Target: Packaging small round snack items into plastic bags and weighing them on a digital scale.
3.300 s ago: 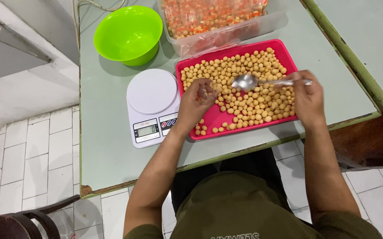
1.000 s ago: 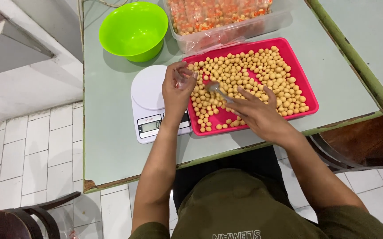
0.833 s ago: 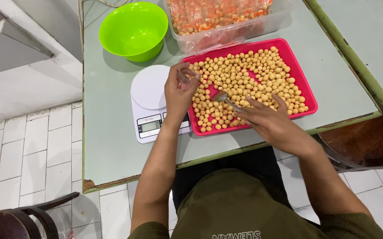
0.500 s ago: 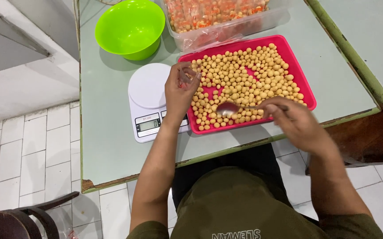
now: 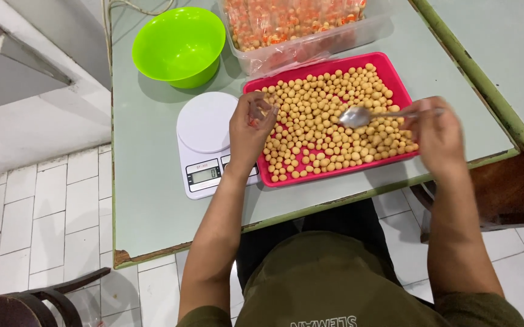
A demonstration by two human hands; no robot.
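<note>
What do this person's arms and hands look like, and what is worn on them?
Both forearms are bare from wrist to above the elbow. The left hand and right hand wear no gloves, and no ring, watch or bracelet shows. Short olive-green sleeves start at the upper arms, part of a matching shirt with pale lettering on the chest.

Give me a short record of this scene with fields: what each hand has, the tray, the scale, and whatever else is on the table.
left hand: raised at the tray's left edge, fingers curled round something small; what it is cannot be told
right hand: holds a metal spoon by the handle, bowl over the balls
tray: pink, rectangular, filled with small tan balls
scale: white kitchen scale, round platform bare, left of the tray
bowl: green, beyond the scale
container: clear plastic tub of orange packets, behind the tray
table: pale green
</note>
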